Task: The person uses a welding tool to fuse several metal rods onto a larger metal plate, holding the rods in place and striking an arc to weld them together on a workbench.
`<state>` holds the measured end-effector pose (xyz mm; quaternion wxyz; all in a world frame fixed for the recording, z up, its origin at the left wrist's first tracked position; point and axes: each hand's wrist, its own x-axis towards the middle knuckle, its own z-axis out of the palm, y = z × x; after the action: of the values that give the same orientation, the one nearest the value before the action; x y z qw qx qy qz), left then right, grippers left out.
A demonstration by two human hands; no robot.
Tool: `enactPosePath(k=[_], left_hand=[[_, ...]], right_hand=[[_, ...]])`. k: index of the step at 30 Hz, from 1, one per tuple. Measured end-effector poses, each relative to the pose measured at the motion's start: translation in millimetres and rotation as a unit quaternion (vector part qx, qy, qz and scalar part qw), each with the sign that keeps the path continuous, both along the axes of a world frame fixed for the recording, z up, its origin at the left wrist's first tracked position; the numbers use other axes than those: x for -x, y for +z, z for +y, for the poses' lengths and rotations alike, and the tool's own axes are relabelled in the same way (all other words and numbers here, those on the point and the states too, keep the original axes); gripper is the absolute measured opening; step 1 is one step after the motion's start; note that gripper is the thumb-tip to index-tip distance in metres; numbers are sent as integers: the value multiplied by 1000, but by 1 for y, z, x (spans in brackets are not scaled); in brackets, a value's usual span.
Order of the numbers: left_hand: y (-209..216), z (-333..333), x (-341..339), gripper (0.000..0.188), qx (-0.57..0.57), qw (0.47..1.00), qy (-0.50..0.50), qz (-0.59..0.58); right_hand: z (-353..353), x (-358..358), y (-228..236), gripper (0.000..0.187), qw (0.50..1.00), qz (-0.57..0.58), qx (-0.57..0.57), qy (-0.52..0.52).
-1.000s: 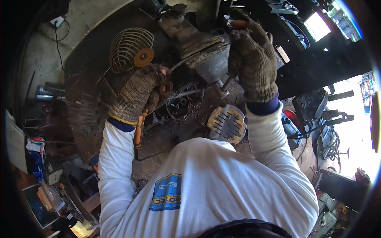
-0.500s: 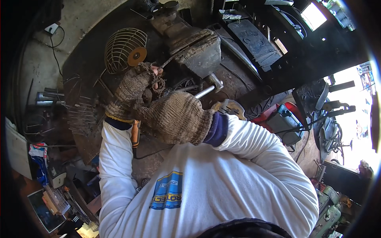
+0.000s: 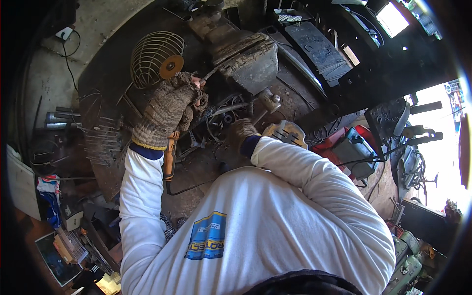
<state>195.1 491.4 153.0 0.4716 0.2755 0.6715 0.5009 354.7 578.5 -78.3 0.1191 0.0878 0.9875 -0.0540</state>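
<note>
My left hand (image 3: 169, 105), in a brown knitted glove with bare fingertips showing, is closed on a thin metal rod (image 3: 210, 73). The rod's far end reaches the near side of a big worn bench vise (image 3: 253, 64). Lower and to the right, my right hand (image 3: 242, 132), also gloved and dark in the shade, is closed around the handle of a hammer (image 3: 269, 101). The hammer's head points away from me, just right of the vise. Beneath my left wrist is an orange-handled power tool (image 3: 170, 157) with a cord.
A round wire cage (image 3: 155, 56) and a brown disc (image 3: 171, 66) lie beyond my left hand. Thin rods (image 3: 103, 142) are scattered at left. A yellowish slotted plate (image 3: 285, 133) and a red box with a teal case (image 3: 356, 152) are at right.
My right hand has drawn away from beside my left hand, down and to the right, and looks smaller. The hammer has tilted. My left hand stays on the rod.
</note>
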Motion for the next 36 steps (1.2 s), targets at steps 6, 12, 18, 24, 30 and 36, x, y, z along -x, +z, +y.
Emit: enactPosePath(k=[6,12,18,24,30,36], left_hand=[[-6,7,4,25,-28,999,-1,-33],[1,20,-8,23,-40,999,17,2],[2,30,-13,19,-11,997,48,-60],[3,33,-9,17,-25,998,14,-52],[-1,35,-8,18,-3,998,39,-59],[-1,37,-8,17,-22,997,28,-72]], right_hand=[[88,-22,2,34,966,-160,-28,-202],[159,-100,6,66,732,239,468,-434],[176,-107,92,47,129,541,800,-226],[195,-90,133,30,173,541,806,-165],[212,-65,99,29,84,509,773,-370],[195,-78,20,19,85,458,768,-439]])
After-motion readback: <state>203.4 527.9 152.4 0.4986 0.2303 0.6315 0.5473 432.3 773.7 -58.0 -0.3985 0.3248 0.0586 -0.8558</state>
